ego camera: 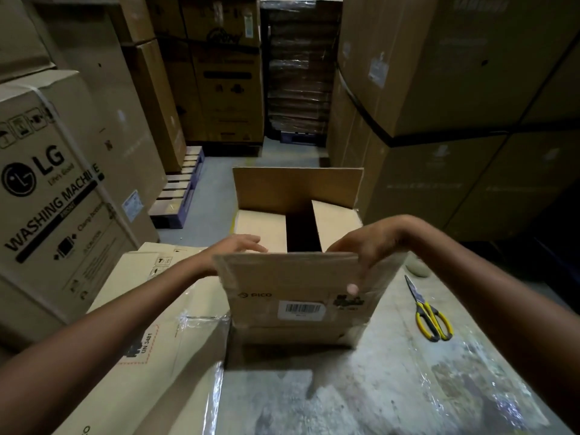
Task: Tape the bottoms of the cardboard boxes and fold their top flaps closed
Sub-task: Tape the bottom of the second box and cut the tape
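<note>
Over near flap (295, 277) edge, R hand (373, 243) fingers (340, 246) curl; thumb outside.

Of the person, only two arms and two hands are seen. The left forearm (125, 312) is bare along its whole visible length, up to the edge of the picture, and so is the right forearm (489, 277). Both are slim and smooth. The left hand (238, 243) is bare, its fingers a little blurred. The right hand (367, 246) is bare too. Its back shows knuckles and fine tendons, and the thumb (353, 288) has a short, rounded nail.
</note>
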`<state>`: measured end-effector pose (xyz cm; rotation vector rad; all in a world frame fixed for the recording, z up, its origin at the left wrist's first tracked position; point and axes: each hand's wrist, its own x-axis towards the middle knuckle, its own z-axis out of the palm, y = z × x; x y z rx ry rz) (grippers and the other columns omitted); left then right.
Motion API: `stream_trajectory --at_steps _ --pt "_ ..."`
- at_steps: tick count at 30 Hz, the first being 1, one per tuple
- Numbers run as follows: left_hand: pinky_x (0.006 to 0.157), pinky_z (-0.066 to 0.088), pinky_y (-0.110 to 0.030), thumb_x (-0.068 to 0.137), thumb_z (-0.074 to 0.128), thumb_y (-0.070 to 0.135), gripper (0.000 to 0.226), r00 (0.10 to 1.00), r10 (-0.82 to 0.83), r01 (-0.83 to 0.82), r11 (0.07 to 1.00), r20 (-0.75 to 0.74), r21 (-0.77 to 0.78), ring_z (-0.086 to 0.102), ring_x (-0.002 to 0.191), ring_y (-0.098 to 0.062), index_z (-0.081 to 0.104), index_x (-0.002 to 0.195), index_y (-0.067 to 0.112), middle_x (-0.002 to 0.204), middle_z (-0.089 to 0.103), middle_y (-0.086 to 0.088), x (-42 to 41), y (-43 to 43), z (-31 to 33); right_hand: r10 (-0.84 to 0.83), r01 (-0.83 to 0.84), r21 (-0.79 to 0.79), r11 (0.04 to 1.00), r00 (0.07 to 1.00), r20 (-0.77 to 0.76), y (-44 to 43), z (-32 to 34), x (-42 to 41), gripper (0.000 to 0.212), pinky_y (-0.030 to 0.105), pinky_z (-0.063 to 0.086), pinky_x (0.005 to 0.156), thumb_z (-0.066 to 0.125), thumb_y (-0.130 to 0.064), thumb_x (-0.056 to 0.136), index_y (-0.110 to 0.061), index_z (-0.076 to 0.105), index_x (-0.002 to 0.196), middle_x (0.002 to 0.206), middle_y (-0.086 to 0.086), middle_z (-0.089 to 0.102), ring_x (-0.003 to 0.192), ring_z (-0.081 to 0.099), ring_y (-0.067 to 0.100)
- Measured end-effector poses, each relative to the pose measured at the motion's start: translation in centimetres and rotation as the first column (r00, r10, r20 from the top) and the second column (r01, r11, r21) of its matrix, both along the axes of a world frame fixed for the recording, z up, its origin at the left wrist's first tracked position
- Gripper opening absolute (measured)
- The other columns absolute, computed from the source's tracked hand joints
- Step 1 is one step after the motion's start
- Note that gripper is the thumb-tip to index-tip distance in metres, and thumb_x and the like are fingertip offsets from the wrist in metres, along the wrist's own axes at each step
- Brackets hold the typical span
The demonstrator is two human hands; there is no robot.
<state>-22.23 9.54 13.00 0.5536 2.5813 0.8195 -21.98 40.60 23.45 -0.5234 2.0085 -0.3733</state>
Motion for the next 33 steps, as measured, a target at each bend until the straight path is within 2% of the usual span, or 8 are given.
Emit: stream_trajectory --at_steps 2,5,11,14,16,20,24,33 --pt "0.095 0.039 -0.029 0.097 0.046 0.057 0.051 0.978 0.168 -0.190 0.963 0.124 0.191 0.053 0.112 -0.011 0.068 0.119 0.017 0.126 0.060 0.001 0.1 -0.2 0.8 -0.034 0.036 0.018 0.999 0.993 -0.117 -0.3 -0.2 -0.2 0.043 0.042 0.056 0.095 0.077 -0.033 0.084 -0.030 0.060 0.124 0.118 -0.001 0.070 0.106 0.069 0.020" --pt "0.103 0.041 -0.041 0.095 0.027 0.067 0.070 0.885 0.312 -0.443 0.791 0.345 0.421 0.060 0.119 -0.021 0.072 0.116 0.018 0.121 0.070 -0.002 -0.2 -1.5 1.4 -0.134 0.129 -0.036 0.991 0.965 -0.225 -0.5 -0.3 -1.1 0.042 0.039 0.057 0.093 0.070 -0.048 0.087 -0.024 0.066 0.122 0.111 -0.002 0.073 0.098 0.071 0.018" --pt "0.107 0.040 -0.052 0.084 0.038 0.081 0.083 0.789 0.335 -0.590 0.646 0.515 0.484 0.056 0.122 -0.027 0.070 0.120 0.013 0.128 0.063 -0.010 -0.6 -2.4 2.0 -0.060 0.086 0.025 0.996 0.848 -0.526 -1.5 -1.2 -3.5 0.055 0.034 0.056 0.083 0.074 -0.066 0.073 -0.022 0.072 0.107 0.100 -0.005 0.071 0.087 0.066 0.011" --pt "0.100 0.048 -0.049 0.090 0.059 0.058 0.052 0.828 0.429 -0.559 0.681 0.362 0.472 0.052 0.125 -0.027 0.068 0.118 0.016 0.127 0.061 -0.004 -0.4 -1.8 1.6 -0.103 0.134 -0.004 0.991 0.742 -0.662 -1.9 -4.5 -5.0 0.053 0.034 0.050 0.070 0.078 -0.066 0.070 -0.018 0.070 0.089 0.090 -0.001 0.070 0.080 0.061 0.017" --pt "0.089 0.050 -0.034 0.093 0.065 0.034 0.034 0.847 0.507 -0.519 0.721 0.161 0.460 0.053 0.125 -0.026 0.064 0.123 0.018 0.128 0.061 -0.004 0.0 -0.8 0.8 -0.229 0.212 -0.105 0.972 0.732 -0.642 -2.1 -7.1 -5.2 0.051 0.033 0.052 0.076 0.079 -0.060 0.072 -0.020 0.070 0.102 0.105 0.001 0.070 0.089 0.060 0.017" --pt "0.115 0.028 -0.043 0.100 0.052 0.039 0.055 0.878 0.376 -0.380 0.924 -0.297 0.045 0.024 0.146 -0.022 0.038 0.150 0.022 0.158 0.029 -0.003 1.4 1.7 -2.8 -0.385 0.281 -0.269 0.921 0.555 -0.738 -2.0 -11.1 -3.6 0.049 0.035 0.047 0.090 0.063 -0.066 0.083 -0.029 0.065 0.116 0.126 0.001 0.057 0.114 0.050 0.018" --pt "0.123 0.013 -0.047 0.102 0.034 0.052 0.065 0.883 0.324 -0.387 0.912 -0.339 -0.136 0.005 0.152 -0.024 0.016 0.158 0.023 0.166 0.007 -0.005 0.7 1.9 -4.6 -0.284 0.233 -0.213 0.949 0.338 -0.897 -2.6 -13.5 -2.2 0.047 0.047 0.035 0.105 0.040 -0.064 0.095 -0.029 0.057 0.122 0.139 0.003 0.048 0.129 0.042 0.023" --pt "0.122 0.002 -0.041 0.100 0.040 0.046 0.069 0.789 0.300 -0.441 0.884 -0.536 -0.154 -0.001 0.153 -0.027 0.011 0.157 0.020 0.166 -0.001 -0.009 -0.9 4.5 -3.0 -0.351 0.408 -0.214 0.887 0.300 -0.887 -5.9 -13.8 -2.0 0.023 0.048 0.041 0.099 0.040 -0.023 0.100 -0.020 0.058 0.114 0.119 0.006 0.059 0.108 0.052 0.027"
